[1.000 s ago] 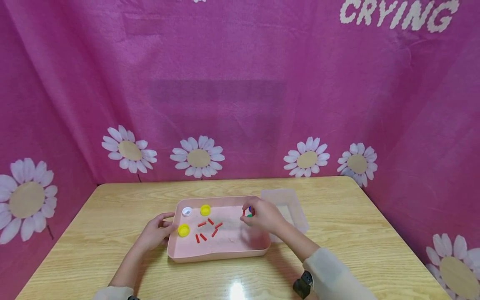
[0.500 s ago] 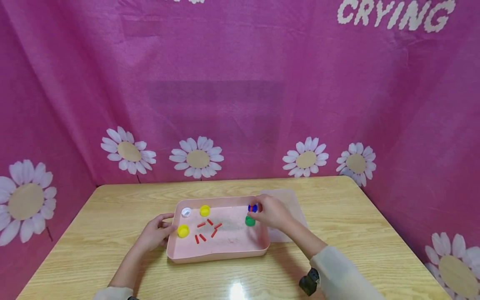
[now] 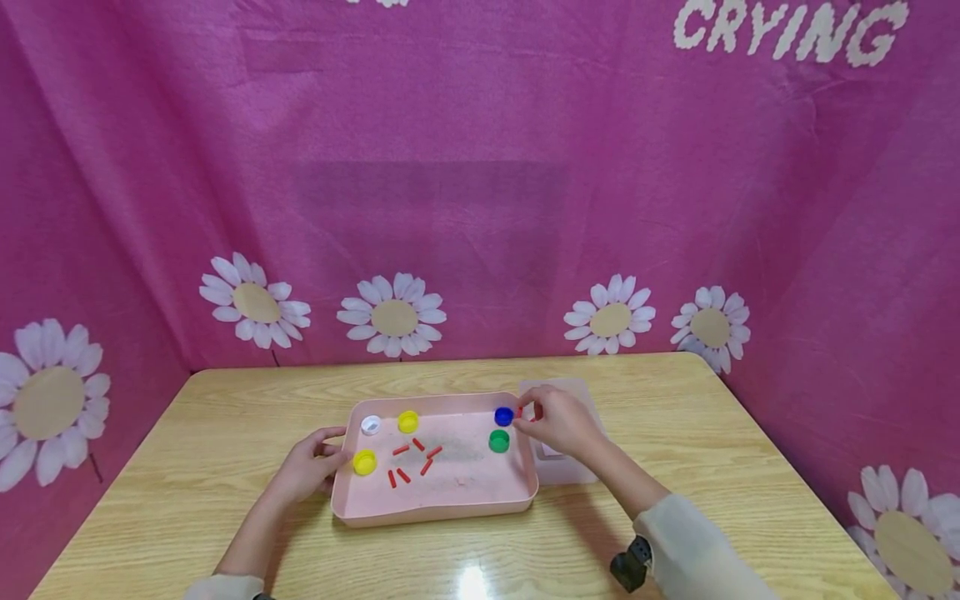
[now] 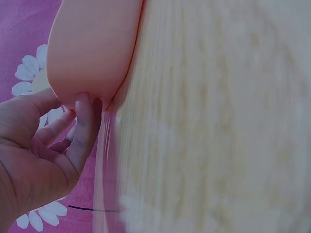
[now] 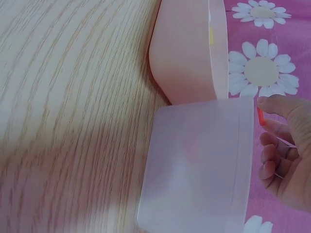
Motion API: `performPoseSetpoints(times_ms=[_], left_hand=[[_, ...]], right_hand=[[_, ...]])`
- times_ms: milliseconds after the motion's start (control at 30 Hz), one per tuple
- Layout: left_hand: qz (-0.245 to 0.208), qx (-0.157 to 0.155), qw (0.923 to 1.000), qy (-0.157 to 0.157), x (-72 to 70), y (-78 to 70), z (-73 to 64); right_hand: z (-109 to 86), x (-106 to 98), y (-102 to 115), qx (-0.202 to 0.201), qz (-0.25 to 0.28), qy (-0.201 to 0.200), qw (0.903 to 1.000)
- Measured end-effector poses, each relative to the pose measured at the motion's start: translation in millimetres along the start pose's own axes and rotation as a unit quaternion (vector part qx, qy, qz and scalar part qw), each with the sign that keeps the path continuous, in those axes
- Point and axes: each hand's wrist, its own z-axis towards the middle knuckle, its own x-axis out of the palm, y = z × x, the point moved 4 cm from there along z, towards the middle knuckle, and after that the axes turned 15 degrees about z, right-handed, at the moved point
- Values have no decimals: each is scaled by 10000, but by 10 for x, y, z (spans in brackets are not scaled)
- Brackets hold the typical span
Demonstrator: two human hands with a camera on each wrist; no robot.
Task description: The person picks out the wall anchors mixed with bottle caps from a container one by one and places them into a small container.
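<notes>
Bkgd was a pink curtain (image 3: 480,92) w/ big white daisies (image 3: 394,318) and the word "CRYING" (image 3: 791,32) up top R; in front of it, a wood-grain table (image 3: 150,475). Head view: pink tray (image 3: 442,514) sat on the table, w/ a clear box (image 3: 567,476) just beside its R end. Inside the tray, L side: white cap (image 3: 371,426), one yellow cap (image 3: 408,422) next to it, another yellow cap (image 3: 364,462) nearer the person. R side: blue cap (image 3: 504,417), w/ green cap (image 3: 499,442) just nearer the person. Six loose sticks (image 3: 427,467), all red, lay scattered btwn the two cap groups. L hand (image 3: 306,468) was at the tray's L end, fingers bent, holding the rim. R hand (image 3: 561,421) was by the tray's R end, overlapping the box in this view, a red stick (image 3: 520,412) btwn thumb & fingertip, close to the blue cap. Pale sleeves (image 3: 693,542) on both arms, black device (image 3: 630,564) by the R one. L wrist view: L hand's bent digits gripped the tray's outer end, one up at the rim, another against the wall lower down; tray contents hidden. R wrist view: R hand pinched the red stick roughly upright btwn thumb & index, other fingers curled loosely in; stick showed just past the box's top edge, clear of it. Faint pink patch thru the box wall, too blurry to ID. Box & tray overlapped here, couldn't tell if touching.
</notes>
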Motion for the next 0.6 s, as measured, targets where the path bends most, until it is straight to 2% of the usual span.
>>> performPoseSetpoints(times_ms=[267,600], left_hand=[[-16,-46,10000,2,0,-4,-10],[33,-44,10000,19,-3,-6,-12]], right_hand=[[-11,-69,-103,58,-142,-107,9998],[-26,-112,-215,458,-104,-110,9988]])
